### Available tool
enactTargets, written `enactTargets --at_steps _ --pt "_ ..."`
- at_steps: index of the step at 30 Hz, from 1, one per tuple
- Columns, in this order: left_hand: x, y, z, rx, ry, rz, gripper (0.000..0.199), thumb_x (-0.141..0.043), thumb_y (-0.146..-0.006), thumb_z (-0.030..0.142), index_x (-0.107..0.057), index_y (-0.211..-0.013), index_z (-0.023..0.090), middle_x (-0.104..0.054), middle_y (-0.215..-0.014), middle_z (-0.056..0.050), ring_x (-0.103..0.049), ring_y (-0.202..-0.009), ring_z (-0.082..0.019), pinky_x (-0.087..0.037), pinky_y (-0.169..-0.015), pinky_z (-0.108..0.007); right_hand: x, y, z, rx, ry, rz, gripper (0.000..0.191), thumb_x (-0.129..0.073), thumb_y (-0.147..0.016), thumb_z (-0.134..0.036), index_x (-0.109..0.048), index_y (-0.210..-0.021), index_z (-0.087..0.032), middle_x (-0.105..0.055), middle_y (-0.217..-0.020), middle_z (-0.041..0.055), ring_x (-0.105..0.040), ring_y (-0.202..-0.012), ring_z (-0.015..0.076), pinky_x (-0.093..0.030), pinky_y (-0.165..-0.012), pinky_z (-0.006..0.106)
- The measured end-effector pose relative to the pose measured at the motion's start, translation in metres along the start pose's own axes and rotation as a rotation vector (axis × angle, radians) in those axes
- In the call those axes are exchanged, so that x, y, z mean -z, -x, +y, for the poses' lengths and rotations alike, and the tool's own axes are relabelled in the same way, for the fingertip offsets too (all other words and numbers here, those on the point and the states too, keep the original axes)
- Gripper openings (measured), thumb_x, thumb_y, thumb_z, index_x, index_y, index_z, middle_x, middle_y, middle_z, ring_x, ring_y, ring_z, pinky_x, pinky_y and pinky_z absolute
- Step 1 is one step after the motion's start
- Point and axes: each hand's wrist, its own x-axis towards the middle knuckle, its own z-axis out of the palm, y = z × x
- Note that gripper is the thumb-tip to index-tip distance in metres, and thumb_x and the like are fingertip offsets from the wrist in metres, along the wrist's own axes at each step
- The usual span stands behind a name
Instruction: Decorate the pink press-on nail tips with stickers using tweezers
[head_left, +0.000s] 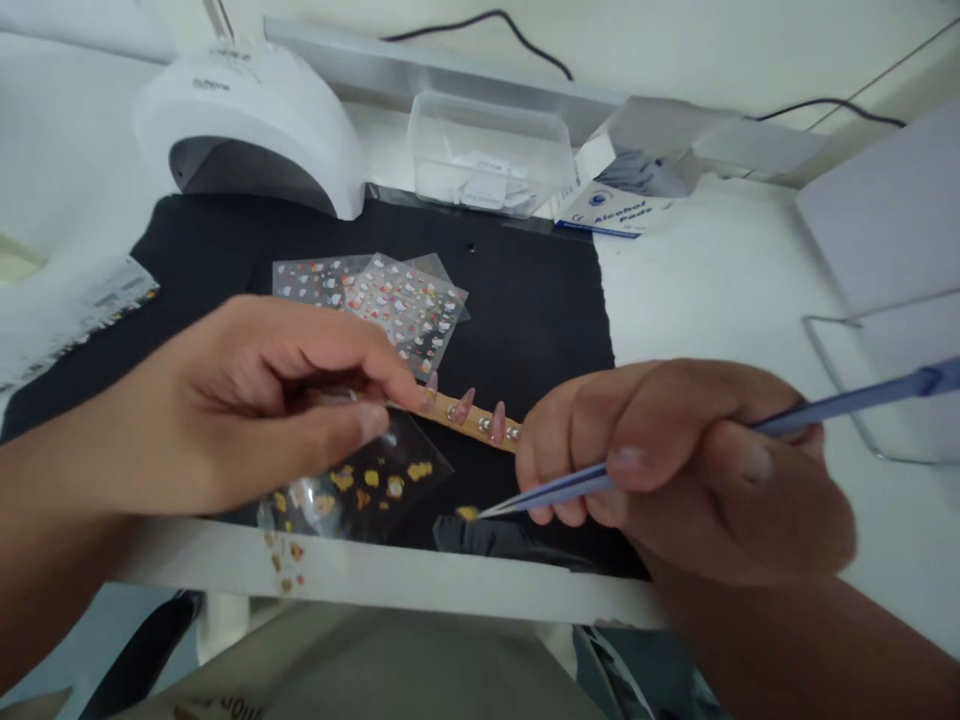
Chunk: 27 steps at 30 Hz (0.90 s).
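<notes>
My left hand [255, 410] pinches a clear sticker sheet [360, 490] with yellow and orange designs; its lower corner hangs over the table's front edge. My right hand [690, 470] is closed around blue tweezers [562, 489], whose tips hold a small yellow sticker [467, 513] just right of the sheet. Between the hands lies a wooden stick [476, 425] bearing several pink pointed nail tips [498, 423] on small silvery mounts. My left index fingertip is at the stick's left part, and the right-hand fingers are by its right end.
More clear sticker sheets [405, 300] lie on the black mat [540, 300]. Behind stand a white lamp [255, 120], a clear plastic box [491, 150] and an open box of alcohol pads [619, 208]. Papers [67, 310] lie at the left.
</notes>
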Motion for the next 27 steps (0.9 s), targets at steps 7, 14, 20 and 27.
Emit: enactTargets --at_steps 7,14,20,27 --pt "0.041 -0.013 -0.023 0.182 -0.055 0.237 0.017 -0.067 -0.078 0.026 -0.074 -0.091 0.018 -0.063 -0.062 0.004 -0.048 -0.05 -0.006 -0.034 -0.044 -0.014 0.035 -0.017 -0.002 -0.061 -0.136 -0.021 0.023 -0.057 -0.093 -0.028 -0.068 -0.079 -0.014 -0.058 -0.052 -0.0002 -0.059 -0.049 0.016 -0.055 -0.046 0.028" --pt "0.051 -0.025 -0.044 0.167 -0.455 0.114 0.028 -0.05 -0.093 0.035 -0.065 -0.105 0.014 -0.057 -0.07 0.005 -0.044 -0.059 -0.007 -0.033 -0.053 -0.017 0.042 -0.023 -0.001 -0.28 -0.107 0.104 0.017 -0.065 -0.08 -0.022 -0.065 -0.066 -0.011 -0.054 -0.043 -0.0007 -0.052 -0.037 0.0135 -0.049 -0.037 0.024" --pt "0.054 -0.031 -0.055 0.06 -0.81 0.289 0.036 -0.057 -0.09 0.036 -0.056 -0.123 0.021 -0.05 -0.101 0.004 -0.044 -0.071 -0.01 -0.036 -0.068 -0.026 0.044 -0.025 0.001 -0.401 -0.09 0.129 0.015 -0.062 -0.074 -0.022 -0.062 -0.063 -0.012 -0.051 -0.038 -0.0025 -0.046 -0.03 0.0111 -0.045 -0.031 0.022" --pt "0.02 -0.018 -0.001 -0.163 -0.685 0.163 0.031 -0.054 -0.093 0.028 -0.052 -0.121 0.017 -0.048 -0.112 -0.001 -0.05 -0.09 -0.016 -0.041 -0.081 -0.031 0.049 -0.024 0.006 -0.489 -0.094 0.127 0.015 -0.054 -0.076 -0.021 -0.057 -0.063 -0.014 -0.047 -0.035 -0.0041 -0.041 -0.026 0.0104 -0.042 -0.028 0.021"
